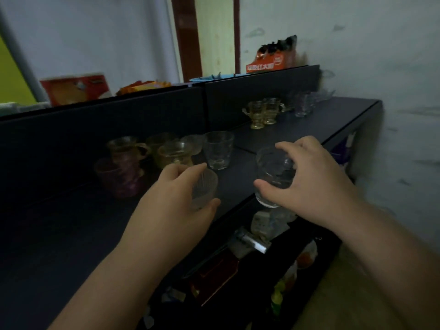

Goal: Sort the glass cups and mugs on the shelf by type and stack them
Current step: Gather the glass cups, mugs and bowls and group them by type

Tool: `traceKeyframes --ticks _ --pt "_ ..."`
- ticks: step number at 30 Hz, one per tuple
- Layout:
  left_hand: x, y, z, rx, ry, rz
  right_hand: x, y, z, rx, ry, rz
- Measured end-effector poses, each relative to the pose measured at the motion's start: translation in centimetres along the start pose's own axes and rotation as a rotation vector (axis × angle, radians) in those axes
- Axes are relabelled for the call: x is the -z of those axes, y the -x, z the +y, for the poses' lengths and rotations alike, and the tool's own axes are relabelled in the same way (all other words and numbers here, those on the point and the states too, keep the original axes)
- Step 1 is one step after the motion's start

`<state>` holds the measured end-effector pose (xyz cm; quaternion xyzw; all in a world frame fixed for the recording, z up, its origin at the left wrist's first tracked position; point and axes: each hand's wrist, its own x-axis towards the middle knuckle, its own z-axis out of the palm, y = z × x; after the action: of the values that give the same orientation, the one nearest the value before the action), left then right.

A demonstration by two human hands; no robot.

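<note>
My left hand (pixel 176 198) grips a ribbed cup (pixel 204 186); right hand (pixel 309 177) grips a clear cup (pixel 273 170), both above the shelf (pixel 71 222).

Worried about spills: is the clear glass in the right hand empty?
Looks empty: the clear glass in the right hand is tilted, no liquid visible.

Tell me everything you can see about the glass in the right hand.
The clear glass is a small handleless tumbler of smooth transparent glass, apparently empty. The right hand grips it from above and the side, fingers over the rim, thumb low near the base. It is tilted, held above the dark shelf's front edge, touching nothing else.
</note>
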<state>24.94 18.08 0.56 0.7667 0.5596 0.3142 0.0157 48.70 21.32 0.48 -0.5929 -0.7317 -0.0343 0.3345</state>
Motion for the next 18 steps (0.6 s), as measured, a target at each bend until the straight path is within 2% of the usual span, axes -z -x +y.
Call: traceKeyframes --ticks 12,18 --pt "-16.3 -13.0 14.6 -0.042 0.055 -0.03 5.2 -4.4 24.0 -0.052 0.064 0.025" --pt "-21.5 -19.1 19.3 -0.013 0.044 -0.061 6.1 -8.0 32.6 -0.065 -0.017 0.025"
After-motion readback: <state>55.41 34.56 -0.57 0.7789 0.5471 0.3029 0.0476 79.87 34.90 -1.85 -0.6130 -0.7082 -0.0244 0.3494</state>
